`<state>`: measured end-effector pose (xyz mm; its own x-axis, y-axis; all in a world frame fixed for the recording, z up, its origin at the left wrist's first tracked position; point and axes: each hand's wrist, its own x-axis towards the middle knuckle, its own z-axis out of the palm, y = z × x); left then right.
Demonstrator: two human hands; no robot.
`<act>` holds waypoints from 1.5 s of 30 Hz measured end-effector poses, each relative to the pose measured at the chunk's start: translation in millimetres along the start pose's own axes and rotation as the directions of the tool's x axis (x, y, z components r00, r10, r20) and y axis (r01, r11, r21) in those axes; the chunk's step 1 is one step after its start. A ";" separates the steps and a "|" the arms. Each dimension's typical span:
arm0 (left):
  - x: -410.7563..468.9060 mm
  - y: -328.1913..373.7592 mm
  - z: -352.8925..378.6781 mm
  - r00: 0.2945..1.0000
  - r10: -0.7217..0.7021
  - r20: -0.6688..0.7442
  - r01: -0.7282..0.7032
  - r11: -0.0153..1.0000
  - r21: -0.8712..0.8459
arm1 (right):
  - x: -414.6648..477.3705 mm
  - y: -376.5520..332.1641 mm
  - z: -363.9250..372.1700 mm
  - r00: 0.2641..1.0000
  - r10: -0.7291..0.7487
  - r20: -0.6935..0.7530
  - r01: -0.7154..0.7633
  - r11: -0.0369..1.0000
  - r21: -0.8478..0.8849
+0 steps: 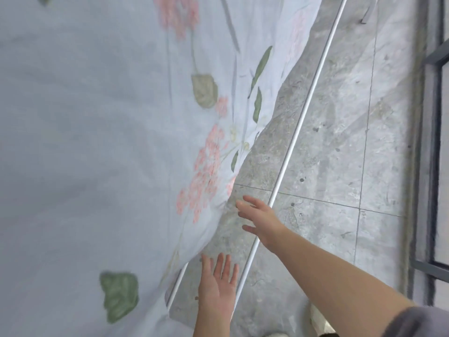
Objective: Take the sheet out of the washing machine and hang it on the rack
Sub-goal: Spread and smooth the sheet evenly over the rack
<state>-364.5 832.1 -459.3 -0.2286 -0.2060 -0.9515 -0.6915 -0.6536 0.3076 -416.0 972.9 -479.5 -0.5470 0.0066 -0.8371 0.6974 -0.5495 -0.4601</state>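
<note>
Pale blue fabric sheet printed with pink flowers and green leaves point(97, 117) lies draped over the thin white metal rack rods point(291, 142), presumably for drying, while the left hand point(218, 285) and right hand point(257, 215), fingers straight and holding nothing, sit just beside its edge, likely to smooth it.

The sheet point(97, 117) is thin matt cloth with printed flowers; the rack rods point(303, 117) look smooth white; floor tiles point(340, 154) are mottled stone with a slight sheen.
</note>
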 end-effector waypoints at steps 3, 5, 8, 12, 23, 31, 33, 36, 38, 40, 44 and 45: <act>-29.6 -15.2 28.4 0.998 -0.050 0.026 0.046 0.990 0.133 | -21.9 -32.2 -31.5 0.998 -0.007 -0.059 0.005 1.000 -0.027; -46.4 -24.0 51.0 0.997 -0.036 0.061 0.024 0.980 0.198 | -37.5 -55.5 -49.7 0.999 -0.001 -0.053 -0.001 0.999 -0.036; -71.8 -36.6 96.1 0.993 -0.034 0.116 0.003 0.968 0.252 | -62.9 -93.2 -83.3 0.999 -0.013 -0.041 0.011 0.999 -0.050; -88.5 -49.6 149.2 0.975 -0.042 0.220 -0.007 0.976 0.217 | -77.9 -137.0 -126.4 0.993 -0.039 -0.113 0.040 0.999 0.007; -32.6 -61.2 276.6 0.931 0.035 0.362 -0.016 0.998 -0.054 | 38.7 -232.2 -133.3 0.995 -0.096 -0.026 0.100 0.969 0.225; 82.0 -52.5 302.9 0.688 0.227 0.689 -0.200 0.972 -0.120 | 165.7 -257.3 -124.9 0.875 -0.351 0.333 0.134 0.837 0.531; 91.6 -44.4 309.7 0.631 0.281 0.723 -0.285 0.951 -0.121 | 181.3 -261.0 -118.7 0.809 -0.436 0.394 0.120 0.779 0.615; 92.4 -38.7 317.9 0.616 0.365 0.698 -0.371 0.916 -0.152 | 199.9 -265.0 -114.5 0.825 -0.488 0.284 0.209 0.732 0.649; 85.1 -38.2 321.4 0.658 0.430 0.618 -0.417 0.892 -0.177 | 203.0 -264.5 -116.5 0.849 -0.497 0.180 0.294 0.726 0.622; 82.9 -39.0 324.3 0.718 0.480 0.503 -0.453 0.872 -0.186 | 201.0 -264.9 -117.0 0.866 -0.485 0.121 0.331 0.737 0.589; 57.4 -44.1 328.9 0.829 0.364 0.424 -0.386 0.922 -0.037 | 176.4 -261.8 -123.1 0.920 -0.374 0.113 0.279 0.831 0.480; 53.6 -47.4 331.8 0.859 0.280 0.428 -0.331 0.942 0.048 | 170.5 -261.9 -128.8 0.932 -0.342 0.123 0.259 0.862 0.435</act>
<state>-571.3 1093.7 -522.5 -0.6836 -0.0479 -0.7283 -0.6090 -0.5124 0.6054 -632.3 1225.6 -539.9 -0.8049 0.0911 -0.5864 0.2584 -0.8358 -0.4844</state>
